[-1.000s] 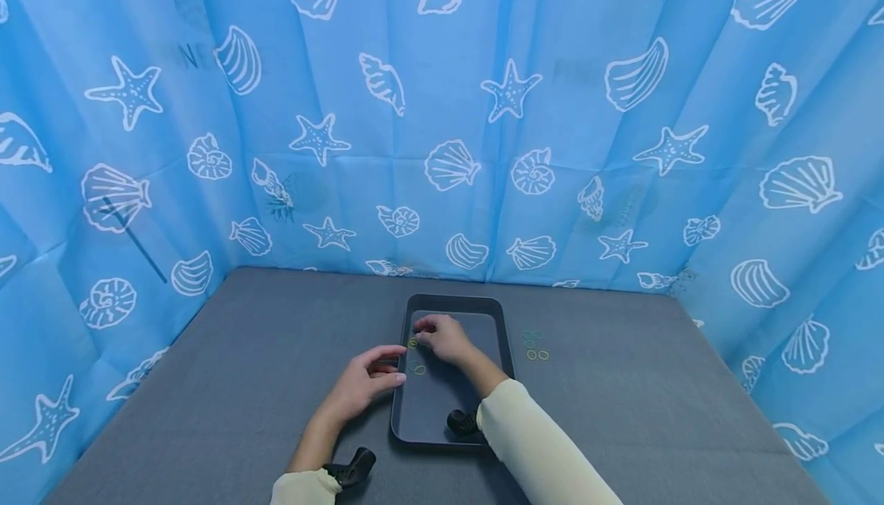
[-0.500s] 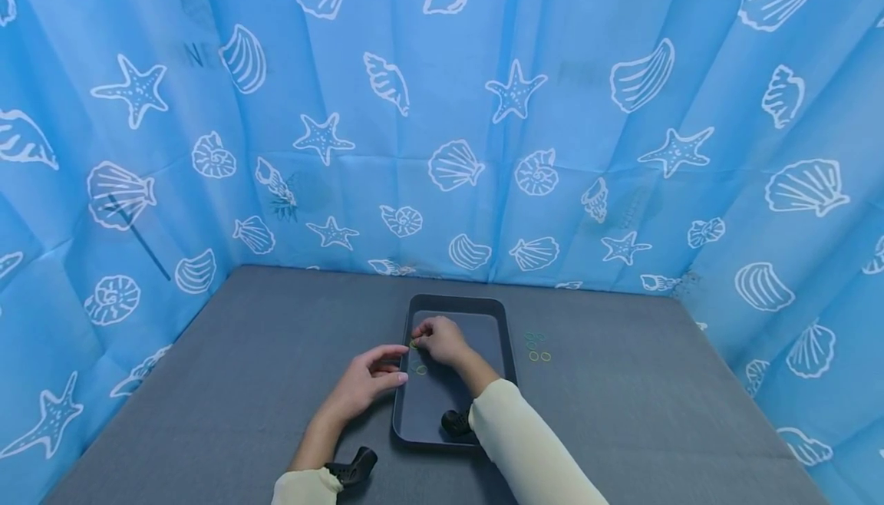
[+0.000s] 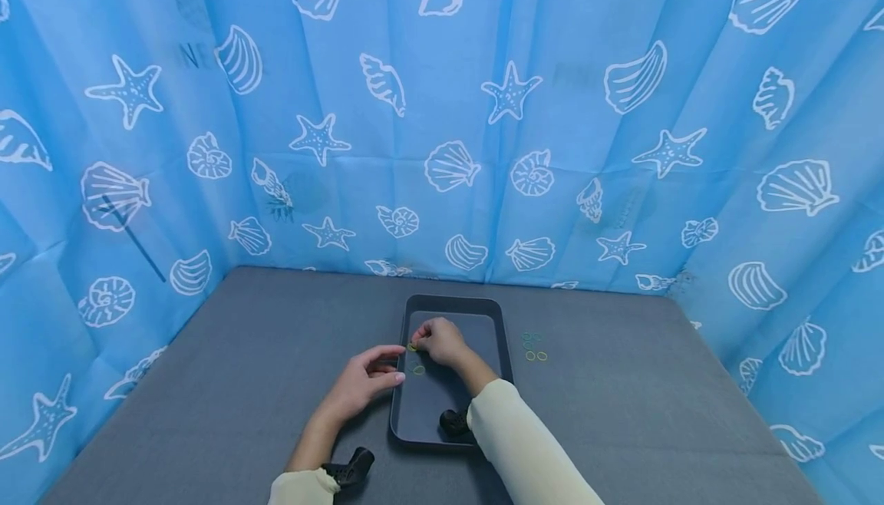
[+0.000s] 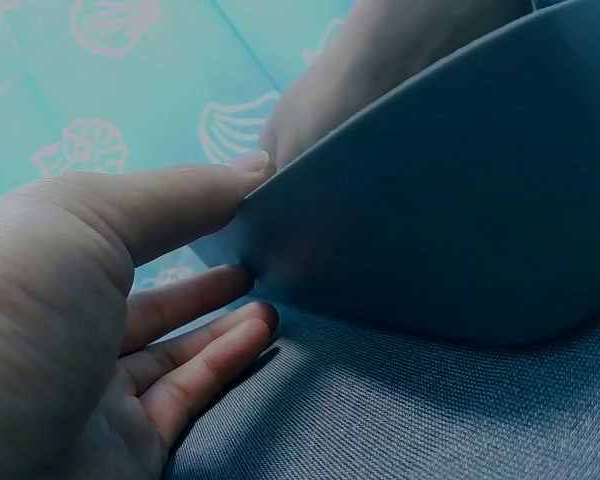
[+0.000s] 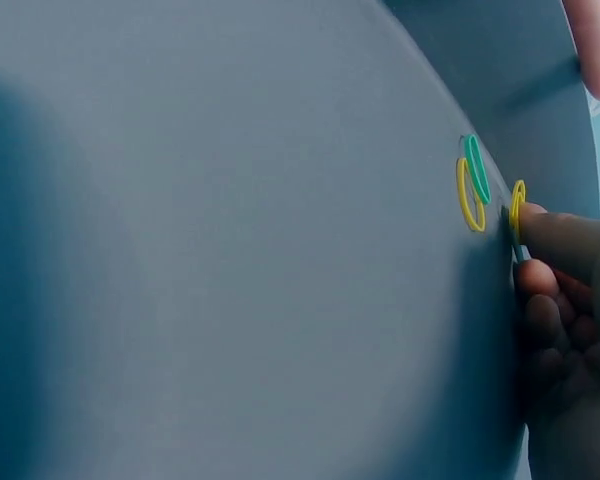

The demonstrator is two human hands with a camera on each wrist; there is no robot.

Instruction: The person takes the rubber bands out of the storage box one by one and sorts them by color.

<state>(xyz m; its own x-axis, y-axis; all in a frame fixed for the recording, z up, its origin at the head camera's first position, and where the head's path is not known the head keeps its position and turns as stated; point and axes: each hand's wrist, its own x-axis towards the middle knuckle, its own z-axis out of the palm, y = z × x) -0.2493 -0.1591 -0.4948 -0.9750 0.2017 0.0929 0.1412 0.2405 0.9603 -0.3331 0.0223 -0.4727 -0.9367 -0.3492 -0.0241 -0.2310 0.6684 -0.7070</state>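
In the head view my right hand (image 3: 442, 340) is over the left side of a dark grey rectangular tray (image 3: 449, 405). Its thumb and fingertips pinch a small yellow rubber band (image 5: 518, 205) close to the tray's wall, as the right wrist view shows. Beside it on the tray floor lie a green rubber band (image 5: 477, 170) and another yellow band (image 5: 466, 195), overlapping. My left hand (image 3: 362, 382) is at the tray's left side, thumb at the rim and the other fingers loosely extended against the outer wall (image 4: 410, 220).
Right of the tray on the grey tablecloth (image 3: 621, 397) lie several loose bands, green ones (image 3: 528, 338) behind two yellow ones (image 3: 536, 356). A blue shell-print curtain (image 3: 428, 121) encloses the table's back and sides. Black wrist mounts (image 3: 352, 468) sit on both arms.
My right fingertips have shifted slightly toward me along the tray's left side with the yellow rubber band. The left hand keeps its place at the rim.
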